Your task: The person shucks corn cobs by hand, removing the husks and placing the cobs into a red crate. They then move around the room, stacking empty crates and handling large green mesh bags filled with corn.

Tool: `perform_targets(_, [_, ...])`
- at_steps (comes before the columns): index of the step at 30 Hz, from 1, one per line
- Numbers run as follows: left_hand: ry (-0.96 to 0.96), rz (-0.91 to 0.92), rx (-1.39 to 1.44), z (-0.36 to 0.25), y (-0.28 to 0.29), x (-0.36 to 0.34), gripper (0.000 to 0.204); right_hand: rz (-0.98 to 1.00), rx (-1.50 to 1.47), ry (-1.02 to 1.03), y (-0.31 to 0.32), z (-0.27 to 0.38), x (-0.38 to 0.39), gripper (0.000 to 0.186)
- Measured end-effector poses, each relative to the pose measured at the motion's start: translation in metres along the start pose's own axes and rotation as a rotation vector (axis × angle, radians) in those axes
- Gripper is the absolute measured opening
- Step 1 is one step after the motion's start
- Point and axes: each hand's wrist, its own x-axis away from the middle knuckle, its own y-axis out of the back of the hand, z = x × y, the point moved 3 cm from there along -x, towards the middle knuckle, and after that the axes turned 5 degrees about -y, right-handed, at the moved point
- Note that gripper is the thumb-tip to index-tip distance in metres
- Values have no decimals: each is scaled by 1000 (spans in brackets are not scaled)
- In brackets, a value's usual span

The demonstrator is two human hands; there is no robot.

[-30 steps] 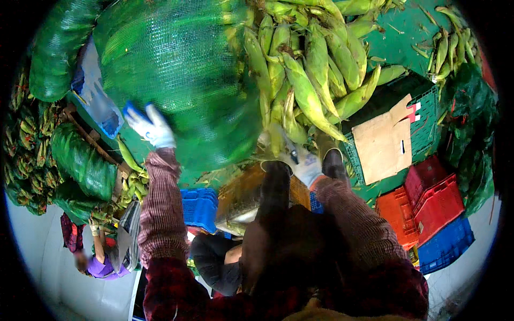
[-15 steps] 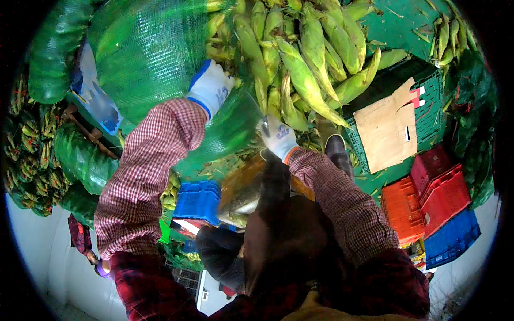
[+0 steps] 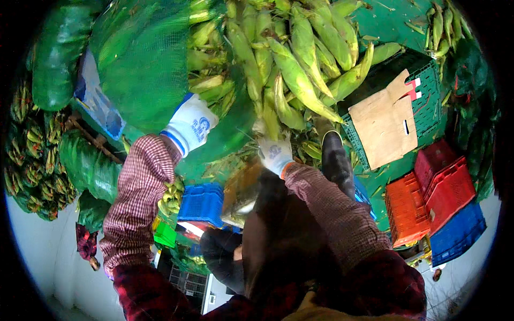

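Both hands gloved, gripping green mesh sack [image 3: 144,69]; corn pile [image 3: 300,69] on green floor [image 3: 391,21]; crates [image 3: 444,192] alongside.

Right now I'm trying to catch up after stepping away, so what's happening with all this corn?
A person in white work gloves is handling a green mesh sack of corn. The left hand presses against the sack's lower side, and the right hand is at its open mouth, where green-husked corn ears lie spilled in a pile. A piece of cardboard lies on a green crate, with red, orange and blue crates beside it.
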Motion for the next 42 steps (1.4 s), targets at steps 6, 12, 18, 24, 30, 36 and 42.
perform_targets(6, [-18, -144, -183, -12, -6, -3, 11, -167, -338, -77, 24, -2, -33, 45])
perform_targets(12, [-32, -258, -208, -14, -17, 2, 15, -34, 89, 10, -14, 12, -21, 60])
perform_targets(18, [202, -92, 33, -14, -58, -57, 19, 246, 44, -18, 12, 15, -28, 55])
perform_targets(24, [165, 291, -75, -39, -90, -100, 25, 358, 118, 53, 44, 25, -58, 32])
perform_targets(30, [114, 105, -55, -54, -54, -39, 22, 444, 58, 90, 66, 23, -62, 50])
perform_targets(36, [90, -74, -75, -57, -66, -28, 16, 497, -21, 92, 23, 39, -51, 57])
perform_targets(42, [68, -84, -91, -62, -77, -16, 15, 547, 163, 166, 29, 49, -48, 39])
